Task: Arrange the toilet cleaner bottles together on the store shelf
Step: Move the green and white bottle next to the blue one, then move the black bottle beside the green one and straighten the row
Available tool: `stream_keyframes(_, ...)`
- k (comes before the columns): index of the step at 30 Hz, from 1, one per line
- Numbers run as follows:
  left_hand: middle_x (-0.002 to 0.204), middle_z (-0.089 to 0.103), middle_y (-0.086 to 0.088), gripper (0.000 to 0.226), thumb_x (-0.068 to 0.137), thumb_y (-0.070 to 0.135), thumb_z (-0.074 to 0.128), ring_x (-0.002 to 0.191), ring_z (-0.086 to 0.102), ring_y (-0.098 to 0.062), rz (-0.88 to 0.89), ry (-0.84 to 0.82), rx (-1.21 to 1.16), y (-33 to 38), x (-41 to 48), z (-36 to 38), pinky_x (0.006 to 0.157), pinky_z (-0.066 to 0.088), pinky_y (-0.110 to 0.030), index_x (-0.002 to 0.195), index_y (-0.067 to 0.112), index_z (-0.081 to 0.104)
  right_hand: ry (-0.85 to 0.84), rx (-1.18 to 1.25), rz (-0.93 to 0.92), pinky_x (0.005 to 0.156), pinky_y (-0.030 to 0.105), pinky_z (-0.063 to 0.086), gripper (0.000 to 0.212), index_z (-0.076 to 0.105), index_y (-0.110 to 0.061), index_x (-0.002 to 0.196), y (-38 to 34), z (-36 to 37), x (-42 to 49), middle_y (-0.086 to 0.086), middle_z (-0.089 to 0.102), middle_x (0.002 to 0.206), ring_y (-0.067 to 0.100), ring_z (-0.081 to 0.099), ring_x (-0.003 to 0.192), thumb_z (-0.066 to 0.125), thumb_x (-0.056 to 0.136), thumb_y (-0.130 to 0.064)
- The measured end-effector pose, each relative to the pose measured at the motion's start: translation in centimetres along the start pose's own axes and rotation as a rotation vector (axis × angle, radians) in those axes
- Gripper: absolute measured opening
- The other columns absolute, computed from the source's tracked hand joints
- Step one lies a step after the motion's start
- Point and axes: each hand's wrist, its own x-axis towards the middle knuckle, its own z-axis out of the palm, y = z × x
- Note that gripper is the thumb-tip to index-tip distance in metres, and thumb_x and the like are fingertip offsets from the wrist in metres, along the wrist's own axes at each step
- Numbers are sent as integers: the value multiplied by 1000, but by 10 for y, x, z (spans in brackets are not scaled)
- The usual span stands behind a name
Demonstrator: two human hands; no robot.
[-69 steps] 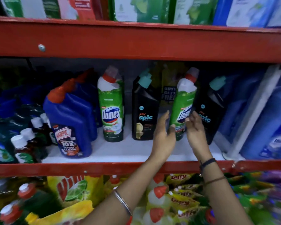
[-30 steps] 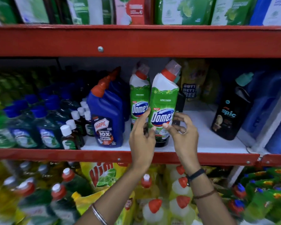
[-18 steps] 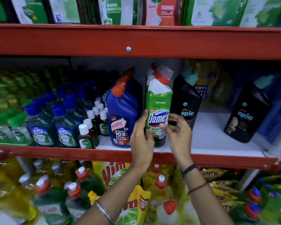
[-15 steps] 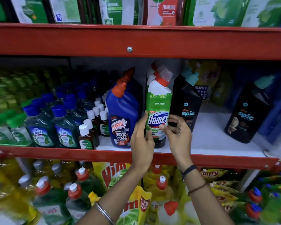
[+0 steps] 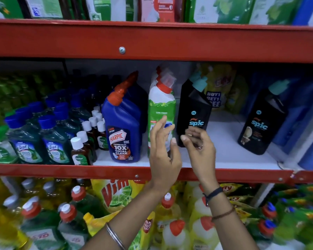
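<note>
On the white middle shelf (image 5: 224,152) a green-and-white Domex bottle (image 5: 161,103) with a red cap stands upright between a blue Harpic bottle (image 5: 122,127) and a black Spic bottle (image 5: 194,109). A second Domex cap shows just behind it. Another black Spic bottle (image 5: 262,121) stands apart at the right. My left hand (image 5: 163,150) hovers in front of the Domex label, fingers spread, holding nothing. My right hand (image 5: 199,147) is in front of the nearer Spic bottle's base, fingers loosely curled and empty.
Small brown Dettol bottles (image 5: 79,150) and blue-capped Lizol bottles (image 5: 52,141) crowd the shelf's left. Yellow pouches (image 5: 219,91) sit behind the Spic bottles. Red shelf rails (image 5: 152,40) run above and below. Dish-liquid bottles and Vim pouches (image 5: 119,192) fill the shelf underneath.
Both hands carried the Domex bottle left and set it beside the Harpic bottle. They have now let go of it and drawn back slightly, fingers apart.
</note>
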Motion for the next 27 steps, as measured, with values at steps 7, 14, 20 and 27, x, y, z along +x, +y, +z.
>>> stream_keyframes(7, 138, 46, -5, 30, 93, -2, 48, 130, 44, -7, -97, -219, -184, 23, -7, 74, 103, 43, -22, 122, 6, 52, 392, -157, -111, 90, 27, 52, 23, 60, -13, 113, 14, -87, 18, 2, 63, 113, 12, 60, 105, 59, 91, -20)
stream_keyframes(14, 141, 48, -8, 35, 97, 6, 47, 130, 45, -14, -465, -505, -259, 17, 0, 166, 91, 39, -10, 133, 8, 45, 456, -448, -91, 109, 39, 35, 52, 43, -11, 137, 39, -154, 53, 17, 43, 137, 30, 42, 130, 56, 86, -10)
stream_keyframes(20, 156, 30, -9, 46, 102, 16, 40, 141, 34, -24, -627, -708, -167, -10, 7, 226, 102, 33, -25, 146, 11, 26, 263, -502, 92, 115, 49, 30, 71, 21, -1, 147, 63, -177, 83, 25, 33, 151, 38, 32, 140, 56, 88, -19)
stream_keyframes(27, 138, 39, -7, 59, 96, -2, 45, 122, 40, -15, -537, -902, -237, -12, 10, 239, 91, 39, -15, 146, 10, 16, 228, -691, 71, 87, 46, 48, 55, 37, 4, 139, 78, -196, 94, 33, 52, 128, 47, 53, 115, 57, 91, -13)
